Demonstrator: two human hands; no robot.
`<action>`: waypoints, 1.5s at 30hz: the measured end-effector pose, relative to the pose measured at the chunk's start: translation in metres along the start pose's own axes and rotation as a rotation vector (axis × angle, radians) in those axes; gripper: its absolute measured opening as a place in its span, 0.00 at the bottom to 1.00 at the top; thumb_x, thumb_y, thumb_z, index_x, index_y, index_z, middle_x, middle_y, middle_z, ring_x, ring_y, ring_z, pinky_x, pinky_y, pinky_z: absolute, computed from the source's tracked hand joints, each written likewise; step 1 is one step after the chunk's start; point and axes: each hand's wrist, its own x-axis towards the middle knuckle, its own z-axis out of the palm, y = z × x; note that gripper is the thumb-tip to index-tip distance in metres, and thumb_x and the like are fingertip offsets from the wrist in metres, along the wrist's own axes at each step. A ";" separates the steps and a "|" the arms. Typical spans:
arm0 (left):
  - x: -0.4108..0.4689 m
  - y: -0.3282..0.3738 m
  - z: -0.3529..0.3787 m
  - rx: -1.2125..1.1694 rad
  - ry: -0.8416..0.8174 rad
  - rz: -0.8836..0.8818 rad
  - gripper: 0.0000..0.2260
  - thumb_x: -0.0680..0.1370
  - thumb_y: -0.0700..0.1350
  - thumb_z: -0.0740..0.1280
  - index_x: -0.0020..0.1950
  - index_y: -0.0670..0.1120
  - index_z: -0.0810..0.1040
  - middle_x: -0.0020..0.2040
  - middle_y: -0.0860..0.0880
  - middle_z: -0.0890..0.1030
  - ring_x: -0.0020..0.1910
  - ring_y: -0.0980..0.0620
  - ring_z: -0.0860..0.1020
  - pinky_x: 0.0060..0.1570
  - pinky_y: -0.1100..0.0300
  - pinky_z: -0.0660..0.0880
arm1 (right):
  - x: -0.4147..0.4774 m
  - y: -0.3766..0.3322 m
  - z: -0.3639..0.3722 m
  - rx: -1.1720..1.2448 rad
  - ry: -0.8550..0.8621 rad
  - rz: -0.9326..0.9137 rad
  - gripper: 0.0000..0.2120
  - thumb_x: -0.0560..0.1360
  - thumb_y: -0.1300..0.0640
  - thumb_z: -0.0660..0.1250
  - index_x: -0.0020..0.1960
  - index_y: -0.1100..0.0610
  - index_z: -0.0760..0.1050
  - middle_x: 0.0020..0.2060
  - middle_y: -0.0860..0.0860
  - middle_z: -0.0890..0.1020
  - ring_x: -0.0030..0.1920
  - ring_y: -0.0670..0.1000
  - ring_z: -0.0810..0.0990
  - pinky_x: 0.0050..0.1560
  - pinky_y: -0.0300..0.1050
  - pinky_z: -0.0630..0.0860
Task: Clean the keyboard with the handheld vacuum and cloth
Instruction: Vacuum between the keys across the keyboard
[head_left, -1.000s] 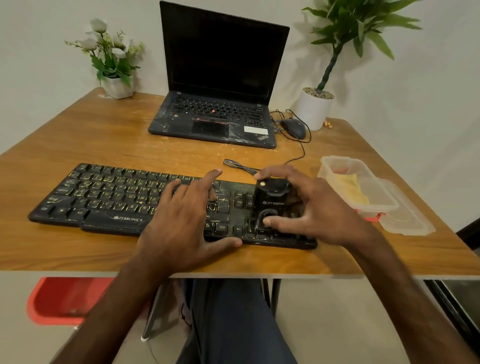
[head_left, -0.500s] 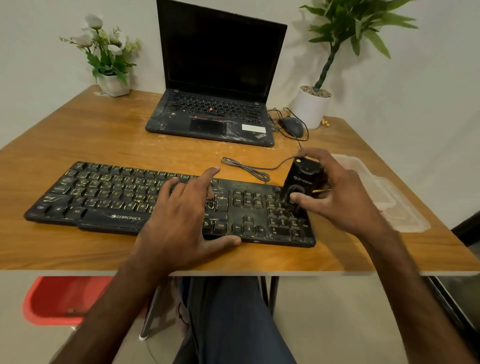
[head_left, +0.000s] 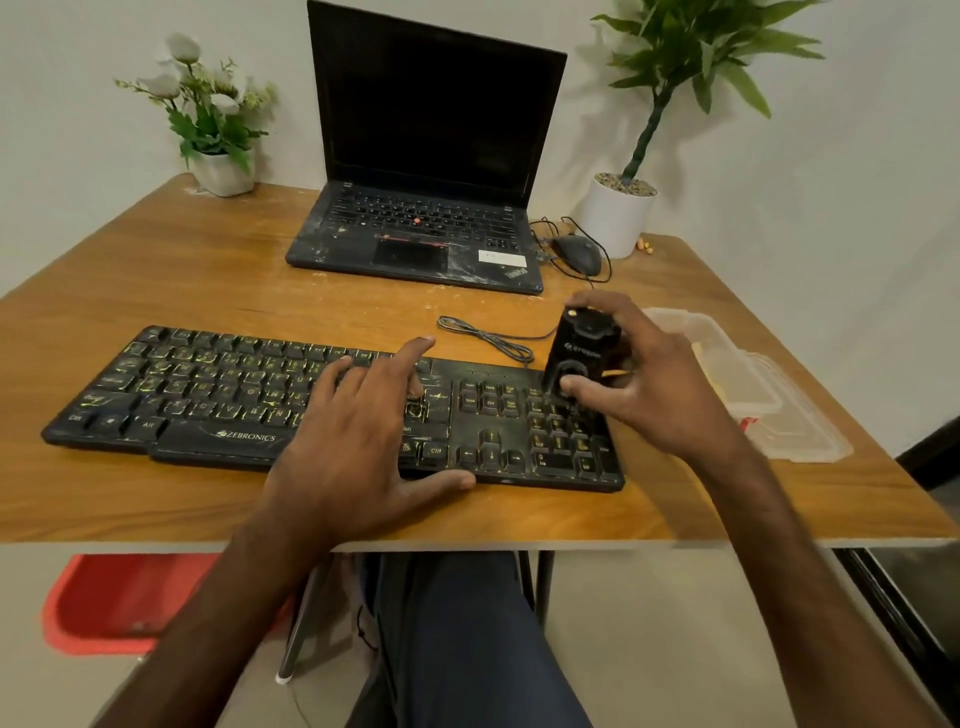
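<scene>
The one head-worn camera is looking forward and down from above the near edge of the orange-brown wooden table (head_left: 208, 280), facing the pale plain wall (head_left: 831, 208) behind it. It is sitting close: the left hand (head_left: 358, 441) and right hand (head_left: 654, 395) are reaching in from the bottom, forearms filling the lower frame. The long black keyboard with yellow-lit legends (head_left: 208, 384) is lying across the centre, the right hand gripping a small black handheld vacuum (head_left: 582, 348) at its right end. The open black laptop (head_left: 431, 156) is standing top centre, its lid reaching the upper edge. The wide lens is bowing the table's sides, and below the front edge it is catching dark blue trouser legs (head_left: 457, 649).
</scene>
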 end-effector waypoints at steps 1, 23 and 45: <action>0.000 0.000 0.000 -0.001 -0.001 0.001 0.52 0.69 0.79 0.57 0.81 0.47 0.51 0.56 0.53 0.74 0.56 0.51 0.75 0.73 0.45 0.61 | 0.005 0.002 0.000 -0.059 0.040 0.005 0.31 0.71 0.59 0.77 0.69 0.44 0.68 0.53 0.45 0.81 0.49 0.41 0.83 0.46 0.41 0.83; 0.000 0.002 -0.001 0.034 -0.004 -0.017 0.52 0.68 0.79 0.59 0.80 0.46 0.52 0.58 0.49 0.77 0.59 0.47 0.77 0.73 0.43 0.60 | -0.075 -0.057 0.030 -0.156 -0.024 -0.142 0.35 0.74 0.53 0.74 0.73 0.36 0.61 0.59 0.46 0.81 0.53 0.44 0.81 0.51 0.43 0.81; 0.002 0.003 -0.004 0.055 -0.084 -0.052 0.53 0.66 0.81 0.56 0.80 0.51 0.44 0.60 0.52 0.74 0.61 0.49 0.75 0.75 0.47 0.57 | -0.034 -0.055 -0.002 -0.052 -0.188 -0.067 0.32 0.72 0.54 0.75 0.71 0.36 0.66 0.60 0.39 0.77 0.57 0.42 0.80 0.52 0.42 0.82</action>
